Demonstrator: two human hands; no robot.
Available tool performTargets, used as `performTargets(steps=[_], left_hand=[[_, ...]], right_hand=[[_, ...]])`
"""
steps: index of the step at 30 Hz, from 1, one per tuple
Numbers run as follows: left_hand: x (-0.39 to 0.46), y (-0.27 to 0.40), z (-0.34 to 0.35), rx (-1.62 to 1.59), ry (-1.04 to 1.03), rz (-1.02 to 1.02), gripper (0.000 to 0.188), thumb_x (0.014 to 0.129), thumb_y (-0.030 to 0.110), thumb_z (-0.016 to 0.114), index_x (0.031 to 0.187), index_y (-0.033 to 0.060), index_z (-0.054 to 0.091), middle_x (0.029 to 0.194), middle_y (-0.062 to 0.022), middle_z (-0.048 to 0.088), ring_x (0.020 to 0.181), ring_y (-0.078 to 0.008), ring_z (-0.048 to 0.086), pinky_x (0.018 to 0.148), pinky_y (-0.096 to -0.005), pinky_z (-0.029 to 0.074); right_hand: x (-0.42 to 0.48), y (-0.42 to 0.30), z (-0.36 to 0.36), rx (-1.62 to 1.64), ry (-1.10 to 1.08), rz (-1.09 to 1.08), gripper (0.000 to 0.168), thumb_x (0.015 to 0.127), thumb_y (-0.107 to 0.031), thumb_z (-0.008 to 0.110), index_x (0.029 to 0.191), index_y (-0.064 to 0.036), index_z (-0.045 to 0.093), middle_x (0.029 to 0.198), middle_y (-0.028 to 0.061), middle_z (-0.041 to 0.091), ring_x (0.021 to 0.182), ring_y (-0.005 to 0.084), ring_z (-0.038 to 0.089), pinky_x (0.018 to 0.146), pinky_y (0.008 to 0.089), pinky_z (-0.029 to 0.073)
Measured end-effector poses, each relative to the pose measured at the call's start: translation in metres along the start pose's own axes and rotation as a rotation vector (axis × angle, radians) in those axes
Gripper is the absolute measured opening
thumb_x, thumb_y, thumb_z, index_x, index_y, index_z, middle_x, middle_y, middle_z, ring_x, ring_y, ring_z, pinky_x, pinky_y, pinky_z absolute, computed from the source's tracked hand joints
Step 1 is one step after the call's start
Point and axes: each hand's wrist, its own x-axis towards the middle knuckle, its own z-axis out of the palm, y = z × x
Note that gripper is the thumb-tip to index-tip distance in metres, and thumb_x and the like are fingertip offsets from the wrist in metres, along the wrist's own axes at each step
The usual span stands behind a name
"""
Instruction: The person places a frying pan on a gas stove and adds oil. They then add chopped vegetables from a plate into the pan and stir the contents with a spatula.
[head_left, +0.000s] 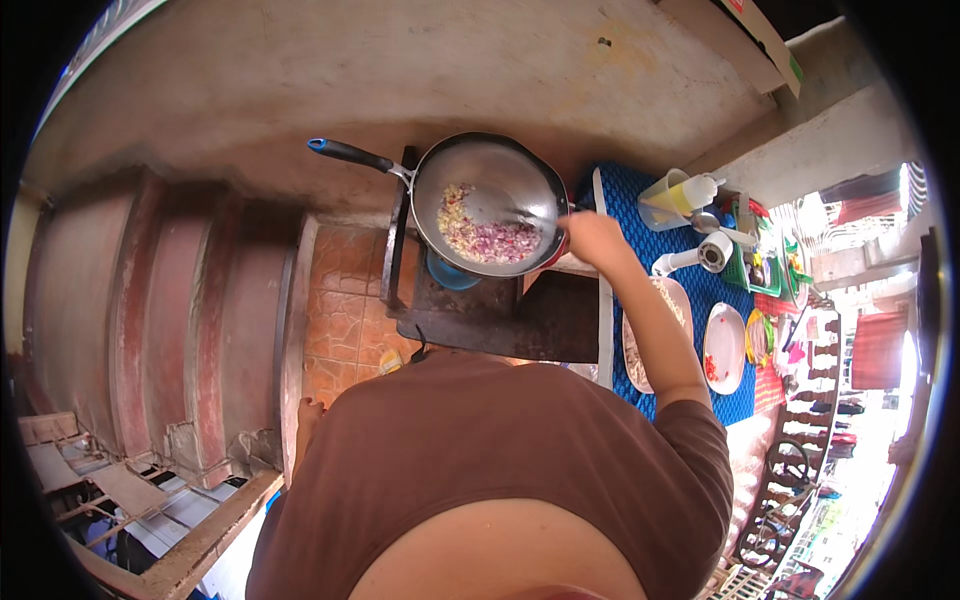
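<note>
A metal frying pan (487, 172) with a black and blue handle rests over a blue gas flame (451, 274) on a dark metal stove stand (465, 319). Chopped red onion (499, 241) and pale minced bits, perhaps garlic (452, 214), lie in its lower left part. My right hand (591, 236) is closed at the pan's right rim on a utensil whose dark head reaches into the pan; its exact kind is hard to tell. My left hand (311, 409) hangs low beside my body at the left, away from the pan, its fingers partly hidden and nothing visible in it.
On the blue patterned cloth (619, 195) at the right stand a plastic pitcher (660, 206) with a squeeze bottle (697, 193), a platter of pale food (679, 300), a plate with red bits (726, 337) and a green basket (739, 266). A wall rises behind the stove; steps are at the left.
</note>
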Motion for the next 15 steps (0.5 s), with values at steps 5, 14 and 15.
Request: performTargets(steps=[5, 14, 15], left_hand=[[0.006, 0.024, -0.009, -0.011, -0.068, 0.054, 0.047, 0.079, 0.010, 0.057, 0.122, 0.0007, 0.042, 0.071, -0.0126, 0.063, 0.048, -0.0166, 0.055, 0.041, -0.0289, 0.041], [-0.037, 0.092, -0.016, -0.047, -0.061, 0.162, 0.045, 0.081, 0.013, 0.057, 0.123, 0.0038, 0.042, 0.070, -0.0100, 0.063, 0.045, -0.0144, 0.051, 0.038, -0.0278, 0.038], [-0.040, 0.090, -0.015, -0.024, -0.077, 0.161, 0.045, 0.081, 0.013, 0.057, 0.123, 0.0039, 0.042, 0.070, -0.0101, 0.063, 0.045, -0.0145, 0.051, 0.038, -0.0281, 0.038]], right_hand=[[0.058, 0.035, -0.017, -0.121, -0.202, 0.153, 0.040, 0.069, -0.005, 0.055, 0.103, -0.023, 0.067, 0.095, 0.0099, 0.066, 0.089, 0.0275, 0.063, 0.075, 0.0385, 0.050], [0.027, 0.050, 0.031, 0.648, -0.580, 0.120, 0.023, 0.086, -0.020, 0.057, 0.107, -0.019, 0.066, 0.062, -0.0015, 0.055, 0.049, 0.0058, 0.046, 0.045, 0.0220, 0.040], [0.024, 0.040, 0.047, 0.734, -0.507, 0.066, 0.022, 0.087, -0.020, 0.057, 0.107, -0.016, 0.066, 0.068, 0.0018, 0.060, 0.057, 0.0079, 0.052, 0.052, 0.0237, 0.044]])
